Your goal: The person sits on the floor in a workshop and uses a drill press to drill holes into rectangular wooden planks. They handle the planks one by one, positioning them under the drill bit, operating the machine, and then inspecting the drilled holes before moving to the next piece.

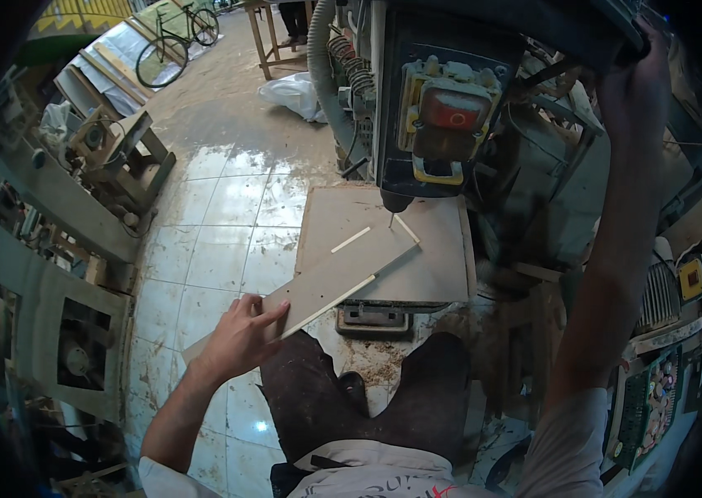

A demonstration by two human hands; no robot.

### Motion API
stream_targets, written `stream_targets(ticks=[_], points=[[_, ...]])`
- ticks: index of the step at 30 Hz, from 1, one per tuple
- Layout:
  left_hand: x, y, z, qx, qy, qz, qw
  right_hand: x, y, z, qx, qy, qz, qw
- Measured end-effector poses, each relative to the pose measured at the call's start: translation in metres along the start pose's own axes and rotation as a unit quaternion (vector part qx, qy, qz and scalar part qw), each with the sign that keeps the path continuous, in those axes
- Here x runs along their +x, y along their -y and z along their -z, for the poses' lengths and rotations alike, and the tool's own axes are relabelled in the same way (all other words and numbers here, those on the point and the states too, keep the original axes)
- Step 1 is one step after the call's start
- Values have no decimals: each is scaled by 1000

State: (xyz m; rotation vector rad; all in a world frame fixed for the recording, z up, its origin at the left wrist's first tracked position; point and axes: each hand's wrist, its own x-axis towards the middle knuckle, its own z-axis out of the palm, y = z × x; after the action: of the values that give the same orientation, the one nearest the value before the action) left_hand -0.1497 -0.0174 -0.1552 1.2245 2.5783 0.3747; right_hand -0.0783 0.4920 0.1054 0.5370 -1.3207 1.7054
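My shirt [376,480] is nearest. Leftmost, my left hand [245,334], half-spread, holds the long board [338,276] toward its near end; its long axis slants away rightward to the drill bit [391,221]. My right hand [637,73], farther off, is raised by the dark housing [590,23]; I can't tell its grip.

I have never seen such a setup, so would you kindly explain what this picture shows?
One camera, worn on the head, looks down past the wearer's forearms. The dark machine ahead is a drill press, with a thin bit pointing down. On its table lies part of a brown board with pale edging; the rest juts out at near left, held by the left hand. The right hand is raised at upper right; what it grips is too dark to tell.
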Motion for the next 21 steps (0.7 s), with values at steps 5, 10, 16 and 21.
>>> stream_targets(ticks=[5, 10, 16, 21], points=[[0, 1, 0, 0, 5, 7, 1000, -22, 0, -19, 9, -20, 36, 999], [1, 2, 1, 6, 3, 4, 1000, -35, 3, -16, 32, 24, 30, 999], [2, 3, 3, 5, 3, 4, 1000, -41, 4, -13, 1, -3, 45, 999], [1, 2, 3, 5, 6, 7, 1000, -43, 4, -17, 4, 12, 43, 999]])
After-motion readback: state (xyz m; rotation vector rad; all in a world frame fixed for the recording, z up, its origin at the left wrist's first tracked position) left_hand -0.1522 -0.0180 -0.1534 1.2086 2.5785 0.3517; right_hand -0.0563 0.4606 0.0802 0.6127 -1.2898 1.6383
